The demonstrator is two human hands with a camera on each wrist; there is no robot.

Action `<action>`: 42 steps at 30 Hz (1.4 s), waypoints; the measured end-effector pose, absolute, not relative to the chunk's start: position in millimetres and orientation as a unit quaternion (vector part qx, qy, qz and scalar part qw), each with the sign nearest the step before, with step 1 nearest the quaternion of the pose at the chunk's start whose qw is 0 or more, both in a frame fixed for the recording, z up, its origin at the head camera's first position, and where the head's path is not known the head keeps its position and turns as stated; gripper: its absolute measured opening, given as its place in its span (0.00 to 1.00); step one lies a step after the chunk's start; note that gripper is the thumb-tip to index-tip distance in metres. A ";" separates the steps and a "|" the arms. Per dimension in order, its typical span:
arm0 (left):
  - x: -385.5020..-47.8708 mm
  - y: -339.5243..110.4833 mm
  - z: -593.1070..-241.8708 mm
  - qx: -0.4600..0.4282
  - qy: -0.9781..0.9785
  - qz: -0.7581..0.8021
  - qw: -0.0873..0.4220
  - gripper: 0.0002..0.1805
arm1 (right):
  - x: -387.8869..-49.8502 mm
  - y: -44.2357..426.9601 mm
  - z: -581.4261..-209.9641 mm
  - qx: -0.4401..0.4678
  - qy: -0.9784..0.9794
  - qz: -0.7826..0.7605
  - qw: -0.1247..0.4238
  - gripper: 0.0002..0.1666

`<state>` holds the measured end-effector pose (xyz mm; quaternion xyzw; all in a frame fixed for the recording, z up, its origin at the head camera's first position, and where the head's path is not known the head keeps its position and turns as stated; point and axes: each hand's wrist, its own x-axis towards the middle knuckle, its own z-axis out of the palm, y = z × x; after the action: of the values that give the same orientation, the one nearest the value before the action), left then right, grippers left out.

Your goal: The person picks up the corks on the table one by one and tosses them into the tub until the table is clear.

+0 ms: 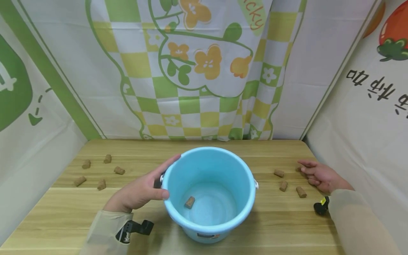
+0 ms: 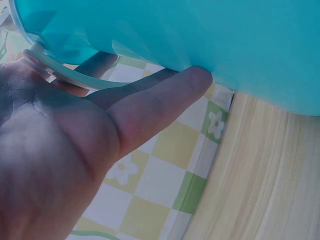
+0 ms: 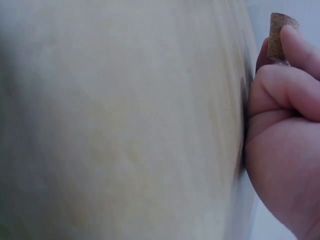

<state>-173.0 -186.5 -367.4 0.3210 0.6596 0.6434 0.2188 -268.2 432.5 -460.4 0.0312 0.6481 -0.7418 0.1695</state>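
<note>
A light blue bucket [image 1: 208, 226] stands upright on the table, with one cork [image 1: 189, 202] lying on its bottom. My left hand [image 1: 145, 191] rests against the bucket's left side, thumb and forefinger spread at the rim. In the left wrist view its fingers [image 2: 155, 110] lie fairly straight along the outer wall, beside the pale handle [image 2: 75, 75]. Over at the table's right edge, my right hand [image 1: 323, 176] pinches a cork [image 3: 276, 40] between thumb and forefinger. Near that hand lie three more corks, one of them a cork [image 1: 301, 192] closest to the wrist.
Several corks, among them a cork [image 1: 119, 170], lie scattered on the left of the wooden table [image 1: 60, 212]. A checked curtain [image 1: 197, 106] hangs behind the table's back edge. Printed cloth walls [image 1: 360, 124] stand at both sides.
</note>
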 end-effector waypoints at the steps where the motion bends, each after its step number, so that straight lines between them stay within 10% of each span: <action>1: -172.9 -186.7 -367.5 0.320 0.660 0.644 0.219 0.56 | -268.2 432.4 -460.2 0.034 0.647 -0.743 0.169 0.18; 42: -171.9 -186.3 -367.3 0.317 0.663 0.642 0.217 0.56 | -250.0 455.4 -453.5 0.058 0.451 -0.873 0.174 0.23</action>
<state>-171.9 -186.3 -367.3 0.3169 0.6631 0.6424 0.2173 -250.0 455.4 -453.5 0.0577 0.4512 -0.8734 0.1740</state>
